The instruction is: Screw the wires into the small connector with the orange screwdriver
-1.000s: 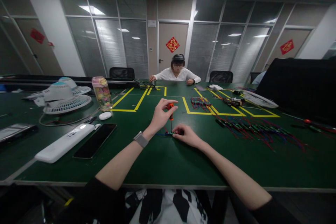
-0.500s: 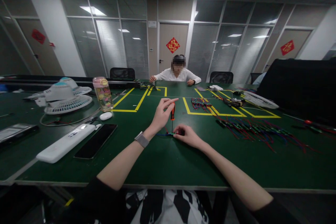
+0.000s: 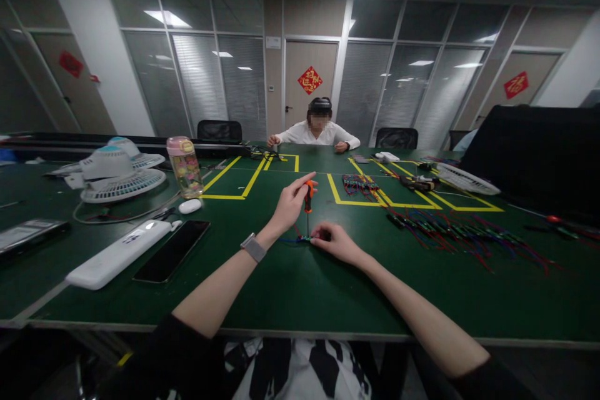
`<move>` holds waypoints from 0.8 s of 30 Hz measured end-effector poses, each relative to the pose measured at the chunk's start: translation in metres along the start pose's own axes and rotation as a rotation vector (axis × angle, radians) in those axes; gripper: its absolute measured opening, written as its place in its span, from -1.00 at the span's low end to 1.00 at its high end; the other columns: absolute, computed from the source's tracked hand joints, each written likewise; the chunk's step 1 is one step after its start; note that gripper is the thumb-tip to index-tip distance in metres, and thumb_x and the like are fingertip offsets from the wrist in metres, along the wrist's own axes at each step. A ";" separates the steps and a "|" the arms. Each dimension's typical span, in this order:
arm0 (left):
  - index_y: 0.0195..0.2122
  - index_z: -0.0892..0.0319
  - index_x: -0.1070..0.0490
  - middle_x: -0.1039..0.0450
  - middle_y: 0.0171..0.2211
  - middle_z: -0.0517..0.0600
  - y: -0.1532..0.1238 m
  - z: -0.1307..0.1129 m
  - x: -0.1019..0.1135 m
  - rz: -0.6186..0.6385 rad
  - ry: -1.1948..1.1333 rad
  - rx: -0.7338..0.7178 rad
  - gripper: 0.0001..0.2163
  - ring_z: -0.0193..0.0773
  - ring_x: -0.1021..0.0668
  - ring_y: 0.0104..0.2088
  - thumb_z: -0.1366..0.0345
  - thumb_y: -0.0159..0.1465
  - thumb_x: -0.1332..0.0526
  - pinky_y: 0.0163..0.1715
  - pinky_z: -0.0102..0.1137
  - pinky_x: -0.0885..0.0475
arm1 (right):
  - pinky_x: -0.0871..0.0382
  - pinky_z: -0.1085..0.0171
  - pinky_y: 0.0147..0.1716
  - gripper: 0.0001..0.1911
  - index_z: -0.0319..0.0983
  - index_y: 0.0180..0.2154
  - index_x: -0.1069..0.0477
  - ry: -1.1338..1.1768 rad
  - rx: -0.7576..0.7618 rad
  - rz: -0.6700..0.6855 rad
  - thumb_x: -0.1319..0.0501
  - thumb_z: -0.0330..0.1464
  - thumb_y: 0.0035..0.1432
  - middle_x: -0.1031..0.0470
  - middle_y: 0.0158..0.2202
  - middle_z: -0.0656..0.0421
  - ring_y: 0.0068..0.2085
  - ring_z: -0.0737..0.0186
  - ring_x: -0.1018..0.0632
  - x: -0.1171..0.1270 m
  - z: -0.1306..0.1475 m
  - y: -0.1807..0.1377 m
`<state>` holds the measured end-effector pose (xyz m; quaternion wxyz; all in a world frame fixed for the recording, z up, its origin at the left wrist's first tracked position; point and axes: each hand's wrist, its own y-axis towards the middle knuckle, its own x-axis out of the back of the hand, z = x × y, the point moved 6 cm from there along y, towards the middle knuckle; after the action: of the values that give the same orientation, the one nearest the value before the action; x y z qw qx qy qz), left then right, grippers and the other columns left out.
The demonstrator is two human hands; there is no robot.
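An orange-and-black screwdriver (image 3: 308,201) stands upright, its tip down on a small green circuit board (image 3: 305,239). My left hand (image 3: 289,205) holds the screwdriver by the upper handle, between the thumb and nearly straight fingers. Pressed to the table, my right hand (image 3: 338,242) pinches the board's right end with thumb and forefinger, covering that end. Red and blue wires (image 3: 291,239) run out from the board's left side. What the tip touches on the board is too small to make out.
Wired boards (image 3: 459,230) lie in a row at right, with another bundle (image 3: 360,185) behind. A phone (image 3: 173,251), a white oblong device (image 3: 119,254), a bottle (image 3: 185,169) and fans (image 3: 119,175) occupy the left. Across the table (image 3: 262,300) sits a person (image 3: 315,131).
My left hand's fingers have shifted along the screwdriver handle, and more of its orange top shows. The screwdriver, board and right hand stay in place.
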<state>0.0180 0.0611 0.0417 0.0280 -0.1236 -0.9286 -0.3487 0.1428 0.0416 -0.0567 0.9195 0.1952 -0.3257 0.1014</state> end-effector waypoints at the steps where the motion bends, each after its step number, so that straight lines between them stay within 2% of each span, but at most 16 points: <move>1: 0.02 0.16 -0.36 -0.43 -0.23 0.01 0.000 0.001 0.000 -0.003 -0.010 0.002 -0.68 -0.33 -0.49 -0.24 0.30 0.27 -0.05 -0.18 -0.41 -0.39 | -0.24 0.37 -0.44 -0.86 -0.31 -0.34 -0.43 0.000 -0.002 -0.001 -0.23 -0.38 0.01 -0.40 -0.48 0.22 -0.46 0.37 -0.37 0.000 0.000 0.000; 5: -0.08 0.13 -0.45 -0.38 -0.23 0.01 -0.001 -0.001 0.003 -0.062 0.081 -0.037 -0.72 -0.35 -0.47 -0.28 0.24 0.18 -0.18 -0.26 -0.46 -0.40 | -0.24 0.37 -0.45 -0.86 -0.31 -0.35 -0.44 0.000 -0.007 -0.001 -0.23 -0.37 0.02 -0.40 -0.48 0.22 -0.46 0.37 -0.37 0.001 0.002 -0.001; 11: 0.01 0.15 -0.38 -0.42 -0.17 0.03 -0.001 -0.002 0.002 -0.022 0.011 0.002 -0.69 -0.33 -0.49 -0.21 0.32 0.26 -0.06 -0.18 -0.43 -0.38 | -0.26 0.36 -0.43 -0.83 -0.30 -0.30 -0.45 -0.008 -0.008 0.000 -0.24 -0.37 0.01 -0.41 -0.47 0.22 -0.45 0.36 -0.38 0.001 0.002 -0.001; 14: -0.01 0.17 -0.39 -0.43 -0.22 0.02 -0.002 -0.002 0.002 -0.043 0.019 -0.001 -0.70 -0.34 -0.50 -0.28 0.29 0.23 -0.12 -0.22 -0.43 -0.40 | -0.27 0.35 -0.41 -0.83 -0.29 -0.31 -0.46 -0.032 -0.001 -0.009 -0.25 -0.37 -0.01 -0.41 -0.46 0.21 -0.43 0.34 -0.39 0.001 0.001 -0.001; 17: -0.06 0.13 -0.44 -0.40 -0.21 0.02 -0.003 -0.004 0.003 -0.068 0.093 -0.049 -0.71 -0.33 -0.48 -0.25 0.25 0.18 -0.18 -0.24 -0.45 -0.41 | -0.28 0.35 -0.42 -0.85 -0.28 -0.33 -0.47 -0.041 0.004 -0.018 -0.25 -0.37 -0.01 -0.41 -0.46 0.21 -0.43 0.34 -0.39 0.001 0.001 -0.001; 21: -0.02 0.10 -0.40 -0.40 -0.11 0.03 -0.002 -0.001 0.001 -0.029 0.046 -0.043 -0.71 -0.29 -0.47 -0.12 0.28 0.26 -0.08 -0.15 -0.41 -0.39 | -0.26 0.35 -0.43 -0.86 -0.29 -0.33 -0.46 -0.043 0.005 -0.020 -0.24 -0.38 -0.01 -0.41 -0.47 0.21 -0.44 0.35 -0.38 0.001 0.002 -0.001; 24: 0.03 0.14 -0.36 -0.44 -0.14 0.05 -0.002 0.002 0.000 -0.038 -0.018 -0.014 -0.68 -0.29 -0.50 -0.18 0.30 0.25 -0.09 -0.14 -0.38 -0.40 | -0.25 0.36 -0.43 -0.87 -0.29 -0.34 -0.46 -0.050 0.014 -0.031 -0.24 -0.40 0.00 -0.40 -0.47 0.21 -0.44 0.35 -0.38 0.000 0.003 -0.001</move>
<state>0.0180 0.0611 0.0392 0.0119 -0.1094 -0.9285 -0.3547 0.1421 0.0392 -0.0549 0.9111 0.2092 -0.3449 0.0846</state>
